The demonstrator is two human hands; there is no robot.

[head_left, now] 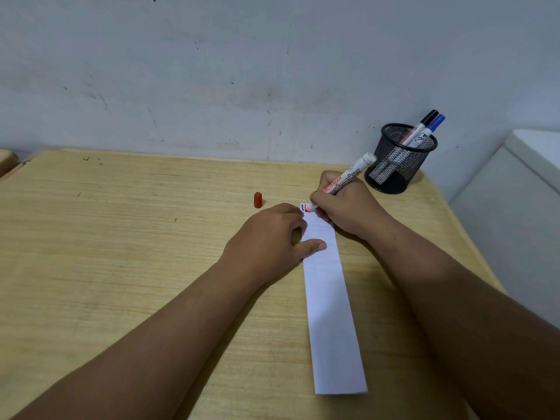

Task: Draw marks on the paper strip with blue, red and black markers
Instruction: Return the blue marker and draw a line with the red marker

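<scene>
Long white strip (pixel 328 298) lying flat on a wooden desk (pixel 121 237), running away from the viewer. Left hand (pixel 266 237) pressed palm-down on its left edge, thumb across the paper. Right hand (pixel 345 207) pinching a red marker (pixel 342 183), tip on the strip's far end beside a blue mark (pixel 304 205). Red cap (pixel 257 200) upright nearby, left. Mesh cup (pixel 400 159) behind, holding 2 markers: black (pixel 422 124) and blue (pixel 431 127).

Red marker (pixel 342 184): black lettering ending "…rdmarker" along the barrel (start hidden by fingers); red brand word beside it, unreadable.
Markers in cup (pixel 400 158), 2 o'clock: labels too small.
</scene>
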